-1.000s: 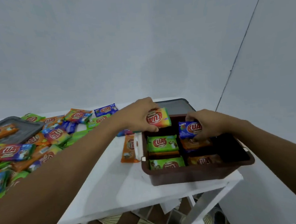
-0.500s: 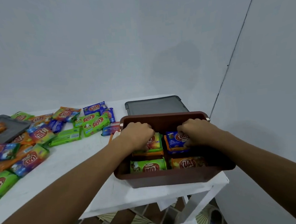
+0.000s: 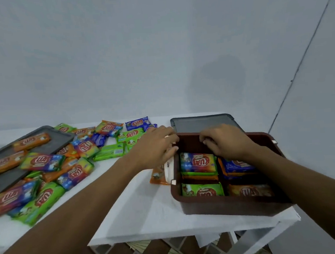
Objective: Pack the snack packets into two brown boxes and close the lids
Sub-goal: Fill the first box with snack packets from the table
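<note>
The brown box (image 3: 223,204) stands open at the table's right end. Its compartments hold stacked snack packets: a rainbow-coloured one (image 3: 198,162), a blue one (image 3: 237,166), a green one (image 3: 202,191) and an orange one (image 3: 250,192). My left hand (image 3: 156,147) reaches across the box's left rim with its fingers stretched out, holding nothing. My right hand (image 3: 223,140) hovers inside the box near the far wall, fingers loosely curled, nothing in them. Several loose packets (image 3: 47,175) lie heaped on the left of the table.
A grey lid (image 3: 202,121) lies flat behind the box. A second grey lid (image 3: 61,137) at the far left carries orange packets. An orange packet (image 3: 158,176) lies against the box's left wall by its white latch. The table's front edge (image 3: 170,232) is close.
Both hands let go of their packets, which now lie in the box. My left hand has come out over the left rim; my right hand has lifted towards the far wall.
</note>
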`<state>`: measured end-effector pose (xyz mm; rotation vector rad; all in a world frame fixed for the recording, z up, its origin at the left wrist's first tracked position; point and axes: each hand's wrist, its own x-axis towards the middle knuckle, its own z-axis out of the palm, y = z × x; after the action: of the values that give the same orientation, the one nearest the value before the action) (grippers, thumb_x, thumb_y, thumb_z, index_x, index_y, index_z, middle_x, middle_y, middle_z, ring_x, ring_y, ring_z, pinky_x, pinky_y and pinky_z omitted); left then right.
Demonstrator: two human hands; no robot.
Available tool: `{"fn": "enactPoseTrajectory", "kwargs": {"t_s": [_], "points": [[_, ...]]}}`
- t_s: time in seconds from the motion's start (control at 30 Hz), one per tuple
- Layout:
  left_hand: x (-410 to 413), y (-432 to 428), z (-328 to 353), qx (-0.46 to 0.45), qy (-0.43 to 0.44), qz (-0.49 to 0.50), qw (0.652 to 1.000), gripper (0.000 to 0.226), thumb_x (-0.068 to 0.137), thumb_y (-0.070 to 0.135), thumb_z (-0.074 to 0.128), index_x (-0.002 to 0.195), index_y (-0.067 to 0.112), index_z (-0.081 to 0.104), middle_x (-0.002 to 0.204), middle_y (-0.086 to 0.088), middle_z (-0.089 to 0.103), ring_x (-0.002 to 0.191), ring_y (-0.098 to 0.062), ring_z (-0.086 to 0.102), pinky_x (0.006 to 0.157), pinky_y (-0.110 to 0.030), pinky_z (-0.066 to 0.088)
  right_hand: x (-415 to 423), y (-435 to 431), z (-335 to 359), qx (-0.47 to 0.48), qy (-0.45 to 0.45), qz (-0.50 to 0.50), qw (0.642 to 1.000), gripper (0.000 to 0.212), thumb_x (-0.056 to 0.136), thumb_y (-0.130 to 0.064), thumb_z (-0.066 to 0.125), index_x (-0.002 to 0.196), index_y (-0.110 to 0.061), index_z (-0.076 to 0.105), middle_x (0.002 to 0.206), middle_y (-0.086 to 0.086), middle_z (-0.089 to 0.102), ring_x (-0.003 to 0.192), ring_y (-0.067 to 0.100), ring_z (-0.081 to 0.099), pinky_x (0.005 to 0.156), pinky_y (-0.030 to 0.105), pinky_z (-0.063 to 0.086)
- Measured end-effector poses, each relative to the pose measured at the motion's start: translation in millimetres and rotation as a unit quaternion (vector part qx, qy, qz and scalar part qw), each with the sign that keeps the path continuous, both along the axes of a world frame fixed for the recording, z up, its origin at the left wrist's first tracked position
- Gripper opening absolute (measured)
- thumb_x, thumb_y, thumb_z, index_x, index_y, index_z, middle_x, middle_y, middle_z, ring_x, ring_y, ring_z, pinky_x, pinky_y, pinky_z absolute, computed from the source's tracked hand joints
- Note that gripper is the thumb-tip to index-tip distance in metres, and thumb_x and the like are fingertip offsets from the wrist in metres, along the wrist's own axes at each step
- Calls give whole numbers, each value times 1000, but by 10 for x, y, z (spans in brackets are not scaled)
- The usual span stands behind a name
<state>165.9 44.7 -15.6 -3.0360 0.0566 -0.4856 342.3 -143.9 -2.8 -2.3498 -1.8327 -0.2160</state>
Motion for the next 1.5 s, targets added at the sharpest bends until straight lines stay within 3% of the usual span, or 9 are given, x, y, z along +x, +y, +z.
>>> {"fn": "enactPoseTrajectory", "kwargs": {"t_s": [0.27, 0.43, 0.73, 0.87, 1.0, 1.13, 1.23, 1.33, 1.5], "points": [[-1227, 1071, -284, -12, 181, 208, 961, 45, 90, 45, 59, 129, 23, 53, 128, 0, 53, 116, -21, 52, 89, -38, 48, -801, 1163, 79, -15, 27, 49, 998, 16, 95, -27, 46, 101, -29, 61, 102, -9, 63, 88, 10, 54, 75, 34, 50], [-1839, 1586, -521, -5, 209, 383, 899, 71, 84, 60, 56, 138, 16, 41, 140, -9, 42, 130, -27, 40, 105, -45, 35, -1303, 1879, -141, -162, 25, 47, 985, 24, 94, -30, 51, 117, -33, 57, 113, -5, 60, 104, 17, 54, 82, 36, 50], [-2143, 1947, -669, -247, 101, 328, 906, 71, 70, 52, 77, 128, 20, 51, 127, 0, 48, 114, -17, 47, 94, -38, 48, -1986, 2845, -690, -160, 17, 1, 987, 71, 85, -7, 51, 150, -27, 28, 141, 7, 46, 124, 32, 47, 91, 48, 47], [-2132, 2007, -754, -209, 137, 303, 920, 85, 71, 52, 75, 140, 17, 40, 134, -1, 37, 122, -20, 36, 98, -41, 45, -1924, 2975, -789, -143, 49, -31, 988, 60, 84, -5, 49, 142, -21, 45, 139, 6, 48, 125, 29, 43, 93, 49, 47], [-2113, 2039, -768, -286, 116, 302, 902, 77, 65, 50, 82, 126, 25, 42, 123, 3, 41, 116, -17, 39, 97, -42, 45, -1868, 3115, -742, -83, 176, -64, 979, 35, 94, -10, 46, 123, -14, 64, 128, 8, 61, 114, 24, 56, 94, 45, 50], [-2220, 2096, -683, -517, 5, 258, 816, 64, 69, 25, 84, 116, 28, 40, 115, 4, 53, 103, -13, 59, 84, -36, 58, -1931, 3281, -644, -5, 298, -100, 949, 29, 93, -19, 59, 119, -10, 67, 121, 7, 67, 102, 17, 61, 87, 26, 46], [-2328, 2241, -534, -573, -81, 257, 774, 62, 74, 16, 81, 121, 27, 42, 115, 3, 55, 97, -10, 62, 79, -31, 59, -2074, 3416, -670, -10, 333, -113, 936, 51, 87, -30, 70, 132, -10, 57, 124, 8, 64, 107, 22, 61, 88, 30, 47], [-2422, 2390, -423, -521, -74, 272, 806, 73, 70, 20, 85, 127, 26, 41, 118, 7, 52, 98, -11, 60, 73, -23, 56, -2190, 3521, -765, -32, 350, -150, 924, 63, 79, -35, 78, 131, -13, 52, 119, 5, 64, 102, 24, 63, 86, 35, 52], [-2497, 2513, -350, -505, -15, 298, 810, 73, 70, 22, 86, 127, 23, 40, 114, 1, 54, 96, -15, 62, 75, -27, 57, -2125, 3515, -604, -55, 437, -158, 884, 20, 85, -11, 70, 102, -8, 60, 97, 5, 64, 83, 16, 61, 67, 28, 55]]}}
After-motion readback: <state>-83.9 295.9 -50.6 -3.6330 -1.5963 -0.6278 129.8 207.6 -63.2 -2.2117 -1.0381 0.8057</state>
